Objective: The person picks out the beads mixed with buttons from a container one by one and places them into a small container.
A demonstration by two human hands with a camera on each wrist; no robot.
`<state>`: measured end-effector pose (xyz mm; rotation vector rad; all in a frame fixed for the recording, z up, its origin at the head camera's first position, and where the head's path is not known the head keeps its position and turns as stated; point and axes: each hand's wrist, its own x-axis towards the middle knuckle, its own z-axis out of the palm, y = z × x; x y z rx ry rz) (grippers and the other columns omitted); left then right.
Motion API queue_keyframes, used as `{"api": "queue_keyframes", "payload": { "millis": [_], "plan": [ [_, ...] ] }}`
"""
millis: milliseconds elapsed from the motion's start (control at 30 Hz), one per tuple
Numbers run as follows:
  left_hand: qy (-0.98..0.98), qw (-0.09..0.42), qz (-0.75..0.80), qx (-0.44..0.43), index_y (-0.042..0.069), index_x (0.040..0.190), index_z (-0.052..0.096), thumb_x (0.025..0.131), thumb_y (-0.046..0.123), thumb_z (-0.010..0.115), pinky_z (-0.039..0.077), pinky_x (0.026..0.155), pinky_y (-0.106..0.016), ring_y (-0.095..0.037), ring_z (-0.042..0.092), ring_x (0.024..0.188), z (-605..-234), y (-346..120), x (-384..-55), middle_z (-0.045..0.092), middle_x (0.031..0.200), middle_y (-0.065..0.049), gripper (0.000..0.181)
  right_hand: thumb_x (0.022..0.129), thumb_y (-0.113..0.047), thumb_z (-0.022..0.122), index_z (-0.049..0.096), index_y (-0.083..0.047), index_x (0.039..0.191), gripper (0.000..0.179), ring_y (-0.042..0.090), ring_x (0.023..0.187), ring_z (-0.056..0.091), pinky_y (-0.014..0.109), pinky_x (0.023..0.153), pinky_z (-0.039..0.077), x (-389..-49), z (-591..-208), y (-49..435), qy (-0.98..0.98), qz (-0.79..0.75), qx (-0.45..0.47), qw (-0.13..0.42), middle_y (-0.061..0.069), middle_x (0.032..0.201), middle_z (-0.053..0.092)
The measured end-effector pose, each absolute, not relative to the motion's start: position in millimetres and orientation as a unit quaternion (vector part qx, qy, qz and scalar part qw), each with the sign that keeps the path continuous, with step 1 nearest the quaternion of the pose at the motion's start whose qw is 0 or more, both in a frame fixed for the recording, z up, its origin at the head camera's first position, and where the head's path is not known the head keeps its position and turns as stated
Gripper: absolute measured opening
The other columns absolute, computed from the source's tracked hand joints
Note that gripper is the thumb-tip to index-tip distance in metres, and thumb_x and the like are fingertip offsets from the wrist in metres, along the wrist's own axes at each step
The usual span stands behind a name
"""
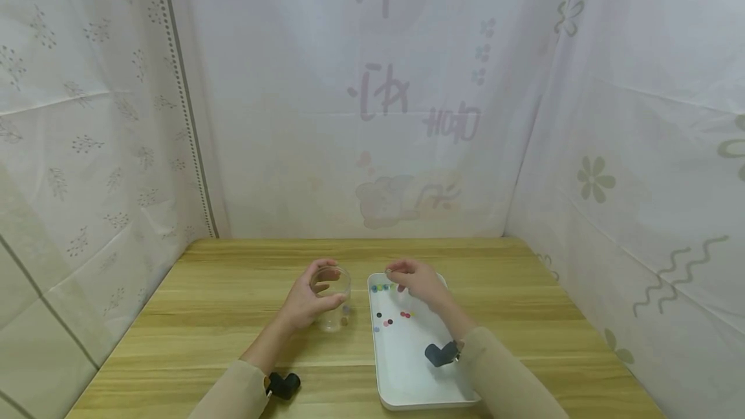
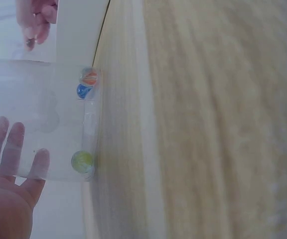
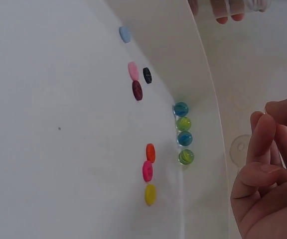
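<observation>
My left hand [image 1: 304,301] grips a clear plastic cup [image 1: 330,324] from its left side, left of the white tray. Inside, at the cup's bottom, are a yellow-green marble [image 2: 82,162], a blue marble [image 2: 83,91] and an orange-streaked marble [image 2: 89,77]. Over the far end of the tray [image 1: 416,377], my right hand [image 1: 423,284] pinches a small marble [image 1: 388,271] between thumb and fingertips; the fingers mostly cover it. Several blue and yellow-green marbles [image 3: 185,138] line the tray's far wall.
Several flat coloured buttons lie scattered in the tray, among them a yellow button [image 3: 150,194], a black button [image 3: 147,75] and a light blue button [image 3: 125,34]. The wooden table [image 1: 192,341] extends around cup and tray. Patterned cloth [image 1: 279,147] hangs behind and at both sides.
</observation>
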<state>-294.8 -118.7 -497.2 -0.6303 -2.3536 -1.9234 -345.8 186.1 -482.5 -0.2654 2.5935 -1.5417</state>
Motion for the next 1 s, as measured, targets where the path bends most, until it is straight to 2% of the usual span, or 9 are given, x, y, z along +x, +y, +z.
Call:
{"api": "queue_keyframes", "payload": {
  "millis": [233, 467, 633, 800, 1000],
  "plan": [
    [-0.760, 0.021, -0.617, -0.205, 0.011, 0.152, 0.050, 0.091, 0.016, 0.085, 0.044, 0.124, -0.066, -0.039, 0.058, 0.141, -498, -119, -296, 0.061, 0.147, -0.030, 0.070, 0.103, -0.027, 0.077, 0.076, -0.013, 0.128, 0.028, 0.021, 0.087, 0.067, 0.038, 0.080, 0.056, -345, -471, 190, 0.838, -0.538, -0.077, 0.049, 0.020, 0.124, 0.077],
    [-0.759, 0.022, -0.617, -0.205, 0.013, 0.151, 0.051, 0.092, 0.016, 0.085, 0.044, 0.123, -0.066, -0.040, 0.058, 0.141, -498, -119, -296, 0.062, 0.147, -0.029, 0.069, 0.103, -0.026, 0.077, 0.076, -0.011, 0.127, 0.028, 0.020, 0.085, 0.065, 0.029, 0.069, 0.050, -342, -466, 190, 0.831, -0.549, -0.081, 0.038, 0.018, 0.121, 0.077],
    [-0.758, 0.018, -0.620, -0.202, 0.014, 0.151, 0.051, 0.092, 0.016, 0.085, 0.044, 0.124, -0.066, -0.039, 0.058, 0.142, -498, -119, -296, 0.061, 0.149, -0.028, 0.068, 0.103, -0.027, 0.077, 0.076, -0.012, 0.129, 0.030, 0.020, 0.085, 0.065, 0.026, 0.069, 0.050, -342, -462, 189, 0.827, -0.554, -0.082, 0.040, 0.017, 0.123, 0.077],
    [-0.760, 0.021, -0.618, -0.202, 0.013, 0.150, 0.051, 0.092, 0.016, 0.085, 0.044, 0.123, -0.066, -0.040, 0.058, 0.142, -499, -120, -296, 0.062, 0.149, -0.028, 0.068, 0.102, -0.029, 0.078, 0.077, -0.015, 0.129, 0.030, 0.021, 0.086, 0.066, 0.030, 0.073, 0.052, -341, -456, 186, 0.826, -0.556, -0.082, 0.043, 0.020, 0.126, 0.076],
    [-0.762, 0.022, -0.615, -0.200, 0.014, 0.151, 0.051, 0.092, 0.017, 0.085, 0.046, 0.123, -0.064, -0.037, 0.059, 0.141, -499, -119, -296, 0.062, 0.149, -0.027, 0.068, 0.103, -0.031, 0.077, 0.076, -0.015, 0.128, 0.030, 0.021, 0.085, 0.066, 0.033, 0.074, 0.054, -338, -447, 181, 0.826, -0.555, -0.089, 0.040, 0.007, 0.114, 0.077]
  ]
}}
